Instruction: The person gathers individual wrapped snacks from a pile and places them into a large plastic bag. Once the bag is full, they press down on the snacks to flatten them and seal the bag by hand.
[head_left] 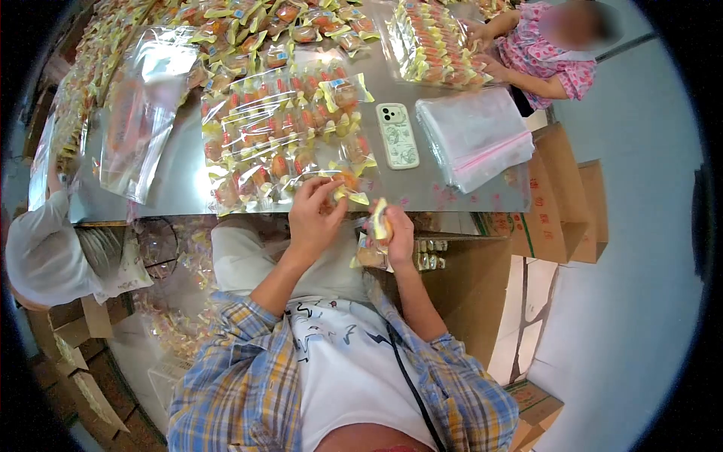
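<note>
While the left hand (312, 215) pinches one orange packet (345, 182) with closed fingers at the near edge of the desk (177, 177), the right hand (398, 239) grips a yellow packet (381, 220) just below this edge, its fingers curled tight around it. Several rows of packets (275, 135) lie side by side on the desk, so I judge the arranging is well advanced, with the nearest row not yet complete. Much remains, it seems: a loose heap (248, 19) waits at the far end, and a pile of empty bags (474, 135) lies beside a phone (397, 135).
</note>
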Action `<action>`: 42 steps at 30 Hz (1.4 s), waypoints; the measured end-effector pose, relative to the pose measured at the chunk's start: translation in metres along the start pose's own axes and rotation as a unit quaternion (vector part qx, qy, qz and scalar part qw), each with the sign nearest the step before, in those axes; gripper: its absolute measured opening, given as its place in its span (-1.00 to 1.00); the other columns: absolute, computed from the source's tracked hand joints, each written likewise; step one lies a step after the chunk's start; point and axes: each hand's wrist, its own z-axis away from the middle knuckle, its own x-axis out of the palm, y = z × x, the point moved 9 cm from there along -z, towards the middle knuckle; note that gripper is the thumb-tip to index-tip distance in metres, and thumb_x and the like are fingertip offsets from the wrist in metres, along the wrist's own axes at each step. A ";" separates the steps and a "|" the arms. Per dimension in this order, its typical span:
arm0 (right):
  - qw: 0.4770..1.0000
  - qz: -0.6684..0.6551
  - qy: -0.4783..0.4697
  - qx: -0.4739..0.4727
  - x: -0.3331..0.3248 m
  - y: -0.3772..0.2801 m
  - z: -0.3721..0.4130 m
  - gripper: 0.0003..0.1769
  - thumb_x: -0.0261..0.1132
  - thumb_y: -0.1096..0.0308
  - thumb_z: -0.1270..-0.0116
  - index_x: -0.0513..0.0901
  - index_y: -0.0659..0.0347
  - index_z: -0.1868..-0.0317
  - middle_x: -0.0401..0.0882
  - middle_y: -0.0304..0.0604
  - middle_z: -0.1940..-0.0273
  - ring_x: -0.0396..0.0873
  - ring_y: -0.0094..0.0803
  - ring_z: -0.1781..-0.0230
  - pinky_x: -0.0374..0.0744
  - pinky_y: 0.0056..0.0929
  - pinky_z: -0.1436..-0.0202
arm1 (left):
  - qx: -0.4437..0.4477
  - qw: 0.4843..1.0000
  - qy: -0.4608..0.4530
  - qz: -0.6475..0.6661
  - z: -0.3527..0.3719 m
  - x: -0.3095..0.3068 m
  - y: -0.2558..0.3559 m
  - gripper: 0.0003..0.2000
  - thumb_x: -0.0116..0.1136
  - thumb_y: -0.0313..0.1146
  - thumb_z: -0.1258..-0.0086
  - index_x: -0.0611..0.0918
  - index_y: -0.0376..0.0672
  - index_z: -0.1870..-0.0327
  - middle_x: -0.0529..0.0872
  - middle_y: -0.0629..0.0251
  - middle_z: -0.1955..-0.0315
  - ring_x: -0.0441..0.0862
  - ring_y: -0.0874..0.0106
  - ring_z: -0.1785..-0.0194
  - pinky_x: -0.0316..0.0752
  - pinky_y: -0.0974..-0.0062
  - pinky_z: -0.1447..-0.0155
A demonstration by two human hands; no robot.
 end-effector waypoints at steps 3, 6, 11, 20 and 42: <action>0.992 0.118 -0.035 0.028 0.001 -0.004 0.000 -0.61 0.31 0.26 -0.58 0.71 0.21 -0.31 0.72 -0.09 0.00 0.70 -0.33 0.35 0.71 -0.39 0.29 | 0.065 0.996 0.043 -0.041 -0.007 -0.005 0.008 -0.72 0.44 -0.39 -0.35 0.78 -0.17 -0.06 0.71 0.21 0.03 0.68 0.39 0.31 0.61 0.43 0.15; 0.831 0.474 -0.092 -0.276 0.045 -0.060 0.015 -0.56 0.38 0.23 -0.50 0.71 0.13 -0.33 0.55 0.03 -0.36 0.75 -0.23 0.18 0.74 -0.36 0.06 | 0.057 0.997 0.023 -0.049 -0.019 -0.006 0.006 -0.73 0.41 -0.36 -0.39 0.77 -0.20 -0.06 0.71 0.18 0.10 0.67 0.38 0.34 0.60 0.40 0.17; 0.821 0.523 -0.151 -0.173 0.076 -0.053 0.014 -0.37 0.35 0.06 -0.46 0.60 0.26 -0.40 0.37 0.09 -0.53 0.69 0.01 -0.22 0.69 -0.14 -0.16 | 0.044 0.997 -0.006 -0.071 -0.028 -0.007 0.005 -0.73 0.42 -0.33 -0.44 0.75 -0.26 -0.06 0.74 0.14 0.15 0.71 0.31 0.19 0.61 0.38 0.07; 0.811 0.543 -0.124 -0.180 0.065 -0.040 0.024 -0.33 0.41 0.10 -0.44 0.56 0.24 -0.45 0.39 0.17 -0.48 0.57 0.20 -0.32 0.60 -0.09 -0.34 | -0.025 0.996 0.057 0.057 -0.014 -0.015 -0.019 -0.76 0.43 -0.37 -0.48 0.61 -0.33 0.10 0.70 0.17 0.28 0.69 0.39 0.24 0.57 0.37 0.14; 0.780 0.567 -0.135 -0.227 0.065 -0.050 0.004 -0.23 0.38 -0.03 -0.45 0.47 0.19 -0.53 0.21 0.19 -0.59 0.58 0.15 -0.36 0.61 -0.07 -0.34 | 0.126 0.965 0.013 -0.230 0.008 -0.003 -0.010 -0.54 0.43 -0.34 -0.35 0.69 -0.01 -0.30 0.68 0.13 -0.25 0.80 0.21 0.06 0.70 0.31 0.12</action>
